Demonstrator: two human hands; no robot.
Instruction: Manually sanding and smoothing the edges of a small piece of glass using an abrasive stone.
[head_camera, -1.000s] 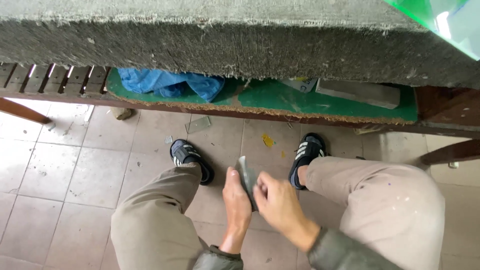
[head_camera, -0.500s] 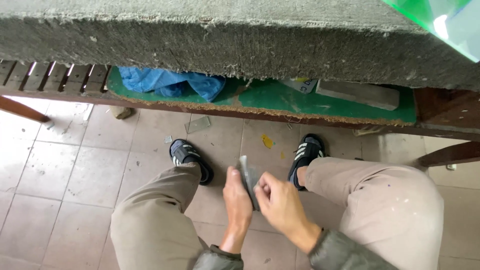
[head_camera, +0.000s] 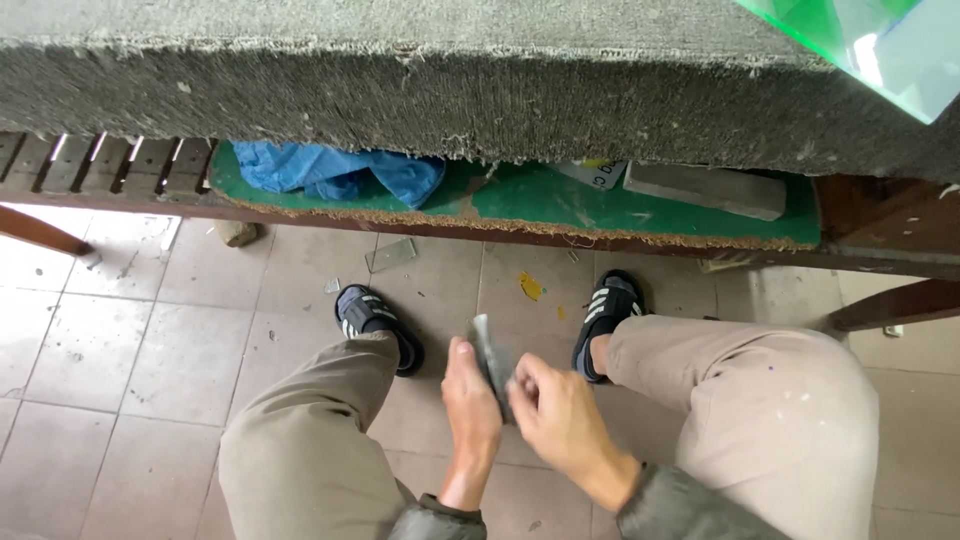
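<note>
**What the Person Wore**

The person wore light khaki trousers (head_camera: 330, 440), loose at the knee and flecked with small pale and dark paint spots, most plainly on the right leg (head_camera: 770, 410). On the feet were dark slip-on sandals with pale diagonal stripes across the strap, the left sandal (head_camera: 365, 312) greyish, the right sandal (head_camera: 607, 305) black. Grey-green jacket cuffs (head_camera: 440, 520) closed around both wrists. The left hand (head_camera: 470, 410) and right hand (head_camera: 560, 420) were bare, with no gloves, rings or watch in view.

Blue plastic sheet (head_camera: 345, 172) on green mat (head_camera: 640, 210), beige trousers (head_camera: 300, 440), black white-striped sandals (head_camera: 608, 310).
</note>
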